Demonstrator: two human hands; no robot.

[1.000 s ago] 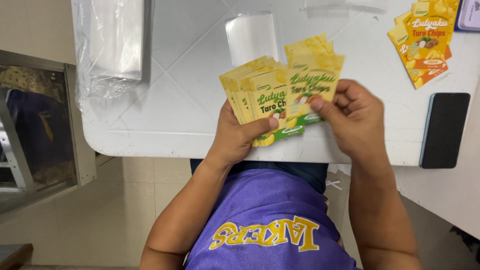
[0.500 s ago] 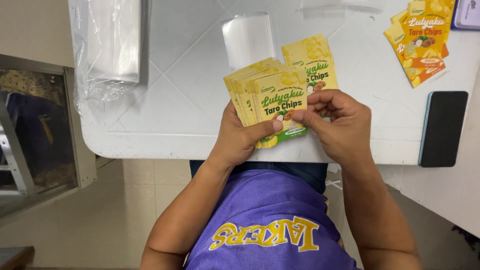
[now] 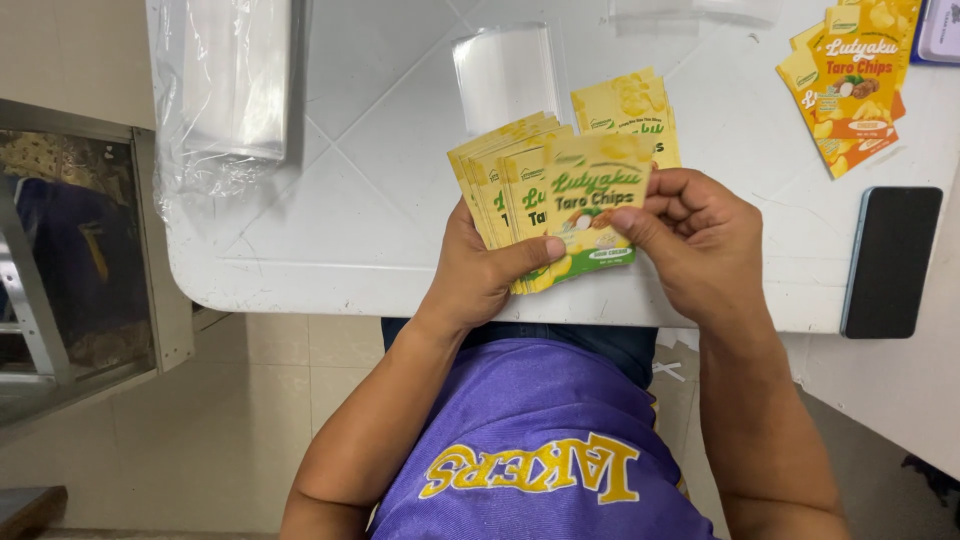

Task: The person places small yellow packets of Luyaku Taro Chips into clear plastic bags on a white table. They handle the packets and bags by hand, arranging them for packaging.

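Note:
My left hand [image 3: 487, 272] grips a fanned stack of yellow and green snack labels [image 3: 500, 190] from below, thumb across the front. My right hand [image 3: 695, 240] pinches the front label [image 3: 592, 205] of that stack between thumb and forefinger. Behind the stack, a small pile of yellow labels [image 3: 628, 105] lies flat on the white table [image 3: 380, 200]. A clear plastic pouch [image 3: 503, 72] lies just beyond the stack.
A bundle of clear plastic bags [image 3: 232, 85] sits at the table's left end. Orange and yellow labels [image 3: 850, 85] lie at the far right. A dark phone [image 3: 890, 262] rests near the right front edge. A metal-framed cabinet [image 3: 70, 260] stands left of the table.
My right hand has slid from the spread labels onto the front one, and the fan has closed up into a tighter stack over the left hand.

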